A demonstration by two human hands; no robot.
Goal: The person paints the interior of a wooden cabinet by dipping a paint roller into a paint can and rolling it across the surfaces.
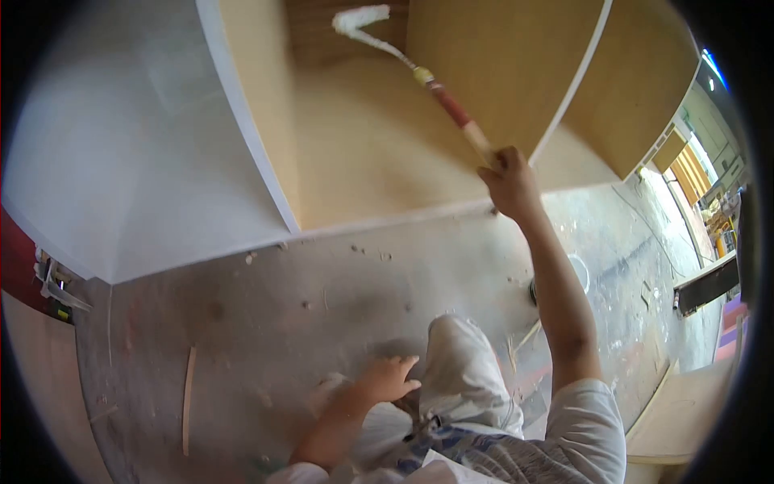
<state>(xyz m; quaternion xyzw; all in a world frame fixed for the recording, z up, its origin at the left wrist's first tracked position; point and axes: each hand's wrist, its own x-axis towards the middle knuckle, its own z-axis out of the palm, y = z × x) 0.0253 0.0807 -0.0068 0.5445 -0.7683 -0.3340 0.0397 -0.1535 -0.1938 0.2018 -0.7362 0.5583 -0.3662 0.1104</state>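
Note:
My right hand (511, 184) is closed around the handle of a long paint roller (455, 109), whose white roller head (360, 18) is up inside the wooden cabinet (363, 153), near its dark brown back. Whether the head touches the wood I cannot tell. My left hand (392, 379) is low, beside my bent knee, its fingers apart and nothing in it. To the left of the bare wood compartment is a white-painted panel (185, 145).
A wood strip (189, 399) lies on the stained concrete floor (266, 323). A round container (578, 273) stands partly behind my right forearm. Boards (693, 411) are at the lower right, and a cable crosses the floor at the right.

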